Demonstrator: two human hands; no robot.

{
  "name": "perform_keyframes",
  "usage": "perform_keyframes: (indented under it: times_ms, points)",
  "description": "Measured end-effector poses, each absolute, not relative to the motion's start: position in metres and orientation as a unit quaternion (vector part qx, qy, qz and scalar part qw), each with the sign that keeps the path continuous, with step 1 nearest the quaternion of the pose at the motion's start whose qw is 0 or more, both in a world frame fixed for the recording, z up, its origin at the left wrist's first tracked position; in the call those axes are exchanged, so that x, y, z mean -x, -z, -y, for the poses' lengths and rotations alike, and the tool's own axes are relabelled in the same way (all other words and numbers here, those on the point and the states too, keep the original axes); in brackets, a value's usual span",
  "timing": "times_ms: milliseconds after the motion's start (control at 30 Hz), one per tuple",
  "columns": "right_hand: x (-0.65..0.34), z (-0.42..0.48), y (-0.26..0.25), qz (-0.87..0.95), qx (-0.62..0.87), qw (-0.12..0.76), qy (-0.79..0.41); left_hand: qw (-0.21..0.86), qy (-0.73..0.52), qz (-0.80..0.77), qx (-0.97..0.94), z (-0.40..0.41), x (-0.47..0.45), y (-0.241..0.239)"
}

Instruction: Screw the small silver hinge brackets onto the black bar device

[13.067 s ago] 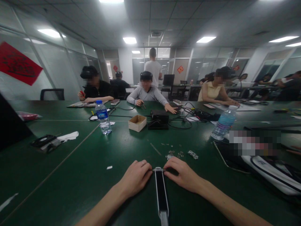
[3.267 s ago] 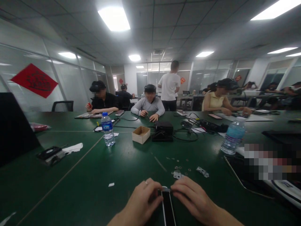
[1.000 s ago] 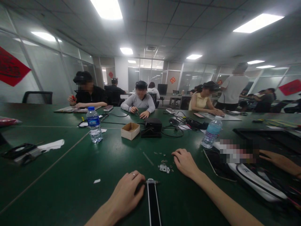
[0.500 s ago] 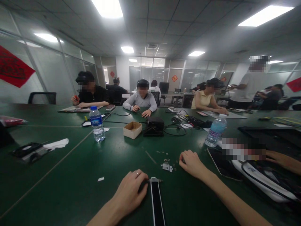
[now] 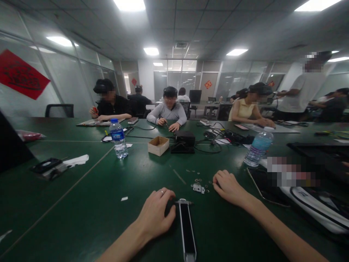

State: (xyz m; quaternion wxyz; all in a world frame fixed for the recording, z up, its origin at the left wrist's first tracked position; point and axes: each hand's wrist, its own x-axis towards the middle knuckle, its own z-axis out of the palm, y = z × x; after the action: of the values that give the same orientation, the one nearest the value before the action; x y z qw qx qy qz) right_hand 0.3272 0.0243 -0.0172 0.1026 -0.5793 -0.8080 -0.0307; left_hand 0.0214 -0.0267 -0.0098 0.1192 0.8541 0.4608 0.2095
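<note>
A long black strip with metal edges (image 5: 187,229) lies on the green table (image 5: 89,203), pointing away from me. My left hand (image 5: 156,214) rests at its far end, fingers curled against the small metal tip there. My right hand (image 5: 229,185) lies on the table farther right, fingers curled under, and whatever they hold is hidden. Between the hands sit a small metal bracket (image 5: 198,188) and several tiny washers (image 5: 203,181), just left of my right hand.
Two water bottles (image 5: 118,138) (image 5: 258,147), a cardboard box (image 5: 158,145) and a black device with cables (image 5: 184,140) stand mid-table. A tablet and black bag (image 5: 300,203) lie at the right, a black gadget and white paper (image 5: 76,160) at the left. Several people sit opposite.
My right hand has left the strip's end and gone right, beyond the bracket, where it curls on the table. My left hand stays at the strip. A standing person walked right.
</note>
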Motion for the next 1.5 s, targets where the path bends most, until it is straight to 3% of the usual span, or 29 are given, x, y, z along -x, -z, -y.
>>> perform_keyframes:
  times_ms: [167,500,1100,1500]
  points:
    - [-0.315,-0.013,0.007,0.837,0.52,0.17,0.012,0.108,-0.259,-0.45,-0.848,0.027,-0.023,0.008]
    - [-0.233,0.035,0.019,0.924,0.206,0.321,0.019,0.058,-0.299,-0.243,-0.921,0.033,-0.026,0.015]
    - [-0.238,0.037,0.013,0.899,0.193,0.393,-0.004,0.06,-0.299,-0.201,-0.931,0.029,-0.027,0.014]
    - [-0.235,0.039,0.015,0.881,0.211,0.418,-0.068,-0.021,-0.397,-0.209,-0.894,0.028,-0.032,0.021]
